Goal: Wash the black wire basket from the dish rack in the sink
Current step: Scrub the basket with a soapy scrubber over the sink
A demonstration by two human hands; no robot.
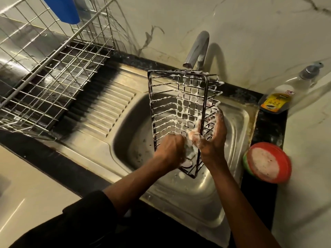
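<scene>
Near edge: dark sleeve on the left arm, both forearms reaching in over the sink's front rim.

Left hand: grip curled tight round a pale foamy wad, pressed on the lower wires. Can't tell what the wad is.

Right hand: grip wrapped round the right side wires, thumb on the long frame bar, fingers foamy.

Black wire basket: held on end over the sink bowl, slightly tilted, foam across most of the grid. Bottom corner sits low by the bowl's front wall. Top edge sits just under the tap spout, very little clearance.

Open room: bowl is free left of the basket, narrower strip on the right.

Right of the rim on the black table: red-lidded tub just beside the sink, soap bottle at the far corner.

Left: ribbed drainboard, then the silver dish rack overhanging it, well apart from the basket. Blue cup in the rack's far end.
</scene>
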